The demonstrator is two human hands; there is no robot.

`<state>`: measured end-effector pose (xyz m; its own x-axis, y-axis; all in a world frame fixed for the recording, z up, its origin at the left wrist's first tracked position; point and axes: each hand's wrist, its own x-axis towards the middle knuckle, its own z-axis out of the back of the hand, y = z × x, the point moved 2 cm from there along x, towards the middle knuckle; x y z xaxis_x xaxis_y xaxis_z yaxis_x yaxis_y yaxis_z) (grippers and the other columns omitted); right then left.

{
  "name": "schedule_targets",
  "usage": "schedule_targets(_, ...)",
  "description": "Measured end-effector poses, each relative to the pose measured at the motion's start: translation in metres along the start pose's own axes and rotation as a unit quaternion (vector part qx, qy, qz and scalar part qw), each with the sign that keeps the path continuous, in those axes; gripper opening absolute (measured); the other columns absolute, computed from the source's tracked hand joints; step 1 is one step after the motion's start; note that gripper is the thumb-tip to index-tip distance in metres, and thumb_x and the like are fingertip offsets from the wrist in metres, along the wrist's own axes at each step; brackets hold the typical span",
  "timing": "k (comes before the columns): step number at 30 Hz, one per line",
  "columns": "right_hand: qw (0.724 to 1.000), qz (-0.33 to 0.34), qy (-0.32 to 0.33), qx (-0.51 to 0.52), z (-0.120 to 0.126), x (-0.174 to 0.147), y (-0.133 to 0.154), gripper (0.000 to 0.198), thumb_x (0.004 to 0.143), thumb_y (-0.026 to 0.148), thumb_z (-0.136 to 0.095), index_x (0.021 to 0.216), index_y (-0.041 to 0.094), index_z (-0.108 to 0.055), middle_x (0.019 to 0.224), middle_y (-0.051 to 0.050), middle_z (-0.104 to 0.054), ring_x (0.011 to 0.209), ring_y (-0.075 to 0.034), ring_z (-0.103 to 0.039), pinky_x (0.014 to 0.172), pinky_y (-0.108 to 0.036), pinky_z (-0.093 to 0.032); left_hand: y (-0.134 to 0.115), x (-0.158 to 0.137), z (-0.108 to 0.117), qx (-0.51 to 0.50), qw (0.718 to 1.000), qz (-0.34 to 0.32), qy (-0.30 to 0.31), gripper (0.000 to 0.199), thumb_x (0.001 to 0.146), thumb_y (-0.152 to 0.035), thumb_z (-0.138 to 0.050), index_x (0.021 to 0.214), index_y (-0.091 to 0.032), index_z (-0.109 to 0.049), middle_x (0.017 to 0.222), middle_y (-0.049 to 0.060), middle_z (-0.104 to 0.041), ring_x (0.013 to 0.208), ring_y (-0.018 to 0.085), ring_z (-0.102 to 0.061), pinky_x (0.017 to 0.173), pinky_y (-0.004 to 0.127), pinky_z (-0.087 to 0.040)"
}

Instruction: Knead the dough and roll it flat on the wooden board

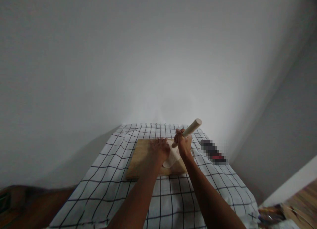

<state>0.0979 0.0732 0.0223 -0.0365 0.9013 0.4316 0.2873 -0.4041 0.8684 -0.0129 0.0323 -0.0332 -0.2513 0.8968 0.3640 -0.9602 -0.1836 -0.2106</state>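
Note:
A rolling pin is gripped in my right hand, tilted so that its thick end points up and to the right. Under it lies a thin, pale sheet of what looks like dough on the right half of a wooden board. My left hand rests palm down with spread fingers at the left edge of the sheet. Part of the sheet is hidden behind both hands.
A white tablecloth with black grid lines covers the table, which stands against a pale wall. To the right of the board is a blurred-out dark and red object. Some items sit beyond the table's lower right corner.

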Motion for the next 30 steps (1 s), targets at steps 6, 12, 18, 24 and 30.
schedule_targets(6, 1.000, 0.004, 0.009, -0.012, -0.0042, 0.0008, -0.0043, 0.040, 0.084, 0.049, -0.063, 0.064, 0.025, -0.039, 0.050, 0.007, -0.042, 0.044, -0.011, -0.043, 0.041, -0.023, -0.037, 0.0002, -0.0013, 0.0060, 0.024, 1.000, -0.005, 0.014, 0.048, 0.099, -0.029, -0.034, 0.144, -0.023, -0.050, 0.151, 0.013, -0.050, 0.142, 0.033, -0.039, 0.114, 0.058, -0.028)
schedule_targets(12, 0.999, -0.012, 0.033, -0.020, -0.0044, -0.0043, -0.0018, 0.039, 0.084, 0.050, -0.064, 0.065, 0.024, -0.043, 0.051, 0.006, -0.045, 0.043, -0.011, -0.044, 0.040, -0.023, -0.037, 0.0018, -0.0003, 0.0069, 0.017, 1.000, -0.020, 0.006, 0.045, 0.099, -0.032, -0.038, 0.140, -0.024, -0.054, 0.146, 0.012, -0.055, 0.138, 0.032, -0.044, 0.113, 0.054, -0.030)
schedule_targets(18, 1.000, 0.007, 0.002, -0.029, -0.0014, -0.0061, 0.0004, 0.039, 0.084, 0.051, -0.065, 0.065, 0.024, -0.043, 0.052, 0.005, -0.047, 0.044, -0.011, -0.045, 0.042, -0.023, -0.039, 0.0028, 0.0013, 0.0027, -0.001, 1.000, -0.004, 0.000, 0.047, 0.098, -0.031, -0.035, 0.141, -0.023, -0.052, 0.148, 0.011, -0.053, 0.139, 0.032, -0.042, 0.113, 0.058, -0.027)
schedule_targets(24, 1.000, 0.006, 0.000, -0.028, 0.0011, -0.0032, -0.0001, 0.038, 0.085, 0.050, -0.063, 0.064, 0.023, -0.045, 0.052, 0.005, -0.046, 0.044, -0.011, -0.044, 0.042, -0.023, -0.038, 0.0020, -0.0011, 0.0057, 0.012, 1.000, -0.009, -0.011, 0.046, 0.098, -0.033, -0.036, 0.141, -0.025, -0.052, 0.147, 0.010, -0.054, 0.138, 0.031, -0.044, 0.114, 0.056, -0.027)
schedule_targets(30, 1.000, -0.005, -0.003, -0.011, -0.0008, -0.0030, -0.0011, 0.037, 0.082, 0.048, -0.065, 0.065, 0.024, -0.042, 0.050, 0.006, -0.044, 0.041, -0.010, -0.043, 0.039, -0.023, -0.037, 0.0024, 0.0005, -0.0006, 0.005, 1.000, -0.002, -0.012, 0.047, 0.098, -0.032, -0.035, 0.141, -0.025, -0.053, 0.148, 0.010, -0.053, 0.140, 0.032, -0.041, 0.114, 0.058, -0.026)
